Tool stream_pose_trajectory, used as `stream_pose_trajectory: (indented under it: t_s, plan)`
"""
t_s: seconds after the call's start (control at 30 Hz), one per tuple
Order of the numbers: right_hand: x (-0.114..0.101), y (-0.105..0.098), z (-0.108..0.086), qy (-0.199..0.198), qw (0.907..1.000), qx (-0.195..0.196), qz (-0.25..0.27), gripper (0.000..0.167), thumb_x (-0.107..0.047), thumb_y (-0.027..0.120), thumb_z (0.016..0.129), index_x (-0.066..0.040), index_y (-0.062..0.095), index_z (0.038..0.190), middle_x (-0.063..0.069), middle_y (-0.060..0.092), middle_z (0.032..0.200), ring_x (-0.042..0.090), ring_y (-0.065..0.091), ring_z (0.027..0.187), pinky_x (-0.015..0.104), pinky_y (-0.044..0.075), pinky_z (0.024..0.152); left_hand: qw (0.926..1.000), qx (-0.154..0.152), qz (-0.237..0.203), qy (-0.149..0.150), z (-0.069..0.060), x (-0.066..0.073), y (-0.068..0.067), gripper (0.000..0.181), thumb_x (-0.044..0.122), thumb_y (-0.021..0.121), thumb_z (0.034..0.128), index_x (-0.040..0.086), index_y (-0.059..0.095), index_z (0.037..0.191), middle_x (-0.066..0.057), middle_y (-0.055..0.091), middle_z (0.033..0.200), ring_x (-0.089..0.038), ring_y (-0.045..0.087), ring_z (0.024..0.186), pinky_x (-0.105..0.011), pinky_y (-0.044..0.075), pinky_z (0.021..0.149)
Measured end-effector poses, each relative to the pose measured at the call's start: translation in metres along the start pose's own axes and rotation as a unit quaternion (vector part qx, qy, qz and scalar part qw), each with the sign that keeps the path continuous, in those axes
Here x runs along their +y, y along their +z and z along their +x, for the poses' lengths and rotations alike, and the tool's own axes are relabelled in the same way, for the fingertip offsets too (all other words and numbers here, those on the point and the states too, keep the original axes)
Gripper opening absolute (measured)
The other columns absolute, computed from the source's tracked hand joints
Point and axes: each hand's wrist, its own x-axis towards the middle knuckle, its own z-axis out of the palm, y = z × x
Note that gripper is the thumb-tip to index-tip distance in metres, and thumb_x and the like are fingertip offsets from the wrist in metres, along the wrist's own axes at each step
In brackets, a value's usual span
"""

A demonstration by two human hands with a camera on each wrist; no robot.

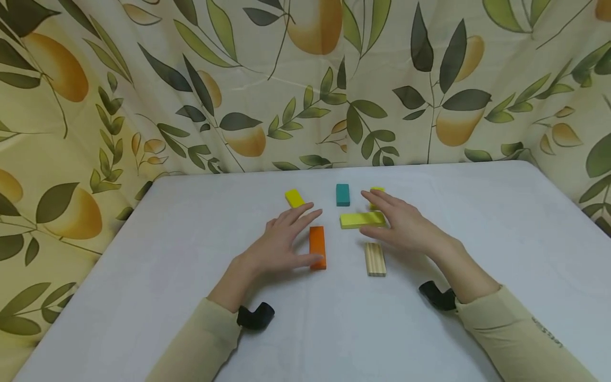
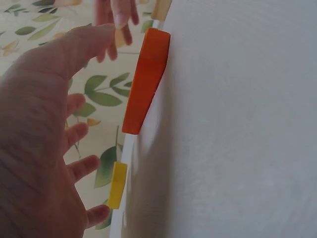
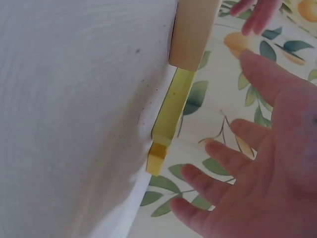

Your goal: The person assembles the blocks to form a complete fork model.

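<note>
My left hand (image 1: 281, 244) hovers with fingers spread beside an orange block (image 1: 317, 239). Its thumb overlaps the block's near end in the head view, but a gap separates them in the left wrist view (image 2: 148, 79). Beyond that hand's fingertips lies a yellow block (image 1: 294, 197). My right hand (image 1: 408, 225), also spread and holding nothing, is over the right end of a yellow-green block (image 1: 355, 220). Its fingers partly hide a second yellow block (image 1: 377, 189). Just nearer me lies a striped bare-wood block (image 1: 375, 260). A teal block (image 1: 342, 194) sits farther back, between the hands.
All the blocks lie apart on a white-covered table (image 1: 348, 329). Behind its far edge hangs a curtain (image 1: 305, 122) printed with fruit and leaves. A black curved piece (image 1: 258, 317) sticks out at the left wrist, and another (image 1: 436, 296) at the right wrist.
</note>
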Motion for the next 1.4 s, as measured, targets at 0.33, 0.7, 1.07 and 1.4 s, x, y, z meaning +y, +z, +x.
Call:
stream_pose_trajectory:
  t_s: [0.33, 0.7, 1.07, 1.4]
  plan:
    - [0.007, 0.003, 0.001, 0.002, 0.9997, -0.022, 0.011, 0.065, -0.025, 0.071, 0.094, -0.006, 0.045, 0.15, 0.025, 0.041, 0.15, 0.048, 0.037, 0.137, 0.065, 0.032, 0.107, 0.9997, -0.02, -0.005, 0.015, -0.002, -0.001, 0.003, 0.085, 0.056, 0.075, 0.0815, 0.032, 0.041, 0.155, 0.007, 0.022, 0.165, -0.022, 0.02, 0.149, -0.057, 0.019, 0.114]
    - [0.013, 0.005, 0.001, -0.005, 0.9995, -0.024, 0.017, 0.046, -0.015, 0.072, 0.093, -0.002, 0.059, 0.135, 0.021, 0.052, 0.139, 0.041, 0.048, 0.129, 0.059, 0.037, 0.107, 0.9991, -0.041, 0.006, 0.012, -0.003, -0.003, 0.007, 0.079, 0.054, 0.075, 0.0823, 0.032, 0.046, 0.151, 0.006, 0.028, 0.163, -0.02, 0.022, 0.148, -0.056, 0.019, 0.114]
    - [0.017, 0.006, 0.003, 0.006, 0.9995, -0.013, 0.027, 0.04, -0.005, 0.069, 0.093, 0.0, 0.06, 0.132, 0.021, 0.055, 0.137, 0.038, 0.051, 0.122, 0.058, 0.038, 0.106, 0.9982, -0.052, 0.027, 0.012, -0.003, -0.003, 0.008, 0.075, 0.051, 0.075, 0.0843, 0.029, 0.047, 0.151, 0.005, 0.039, 0.156, -0.018, 0.027, 0.145, -0.057, 0.017, 0.114]
    - [0.017, 0.006, 0.002, 0.009, 0.9997, 0.002, 0.022, 0.035, -0.001, 0.069, 0.093, 0.0, 0.061, 0.127, 0.022, 0.058, 0.131, 0.036, 0.055, 0.112, 0.056, 0.043, 0.101, 0.9982, -0.044, 0.027, 0.03, -0.003, -0.005, 0.008, 0.073, 0.05, 0.075, 0.0856, 0.026, 0.049, 0.149, 0.005, 0.04, 0.156, -0.017, 0.029, 0.145, -0.056, 0.017, 0.113]
